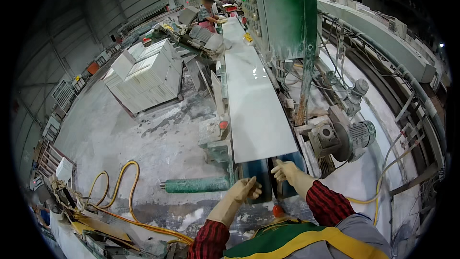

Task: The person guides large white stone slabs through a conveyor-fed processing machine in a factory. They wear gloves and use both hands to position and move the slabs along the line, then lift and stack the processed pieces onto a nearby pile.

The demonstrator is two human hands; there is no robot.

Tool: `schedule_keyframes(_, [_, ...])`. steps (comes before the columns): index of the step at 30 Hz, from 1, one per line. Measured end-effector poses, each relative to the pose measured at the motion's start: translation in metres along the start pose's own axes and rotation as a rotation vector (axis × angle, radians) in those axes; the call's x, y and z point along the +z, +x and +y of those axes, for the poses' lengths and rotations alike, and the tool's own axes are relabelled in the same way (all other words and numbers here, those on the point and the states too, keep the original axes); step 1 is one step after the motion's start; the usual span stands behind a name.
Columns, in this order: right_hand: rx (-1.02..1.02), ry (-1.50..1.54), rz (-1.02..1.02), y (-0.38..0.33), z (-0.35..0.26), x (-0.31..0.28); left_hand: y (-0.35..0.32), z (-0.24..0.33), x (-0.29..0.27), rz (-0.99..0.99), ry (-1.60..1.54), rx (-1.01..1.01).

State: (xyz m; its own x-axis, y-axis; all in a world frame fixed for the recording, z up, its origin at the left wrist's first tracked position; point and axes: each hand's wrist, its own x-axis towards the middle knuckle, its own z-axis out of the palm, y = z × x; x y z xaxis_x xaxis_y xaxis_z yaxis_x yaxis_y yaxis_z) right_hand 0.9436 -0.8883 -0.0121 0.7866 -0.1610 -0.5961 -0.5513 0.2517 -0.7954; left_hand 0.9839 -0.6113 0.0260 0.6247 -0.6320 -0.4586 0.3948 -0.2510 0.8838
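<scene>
A long white polished slab (256, 100) lies on the conveyor of a green machine (282, 9) and runs away from me. Its near edge ends just above the dark blue belt (256, 172). My left hand (242, 189), in a pale glove, hovers over the belt just below the slab's near edge, fingers loosely curled, holding nothing. My right hand (285, 170), also gloved, sits at the slab's near right corner, its fingers close to or touching the edge. Both sleeves are red and black plaid.
A grey motor (352, 136) and cables sit right of the belt. A green roller (196, 184) sticks out left. Yellow hoses (122, 187) loop on the dusty floor. Stacked white tiles (143, 74) stand at left. Another person (207, 14) works at the far end.
</scene>
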Motion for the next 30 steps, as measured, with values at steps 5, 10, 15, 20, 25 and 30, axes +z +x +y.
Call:
schedule_keyframes(5, [0.192,-0.137,-0.212,-0.044,0.073,0.042,-0.072,-0.127,-0.003,0.139,-0.083,-0.336])
schedule_keyframes(10, [0.251,-0.423,-0.562,-0.077,0.11,0.11,-0.192,-0.222,0.026,0.347,-0.285,-0.457])
schedule_keyframes(15, [0.255,-0.637,-1.028,-0.073,0.164,0.143,-0.29,-0.278,0.126,0.821,-0.576,-0.436])
schedule_keyframes(20, [0.147,-0.511,-1.28,-0.107,0.23,0.145,-0.368,-0.364,0.254,0.821,-0.558,-0.486])
schedule_keyframes(25, [0.848,-0.919,-0.973,-0.131,0.303,0.134,-0.396,-0.34,0.356,1.069,-0.495,-0.478])
schedule_keyframes(30, [0.625,-1.006,-1.312,-0.23,0.302,0.185,-0.417,-0.38,0.405,1.206,-0.808,-0.392])
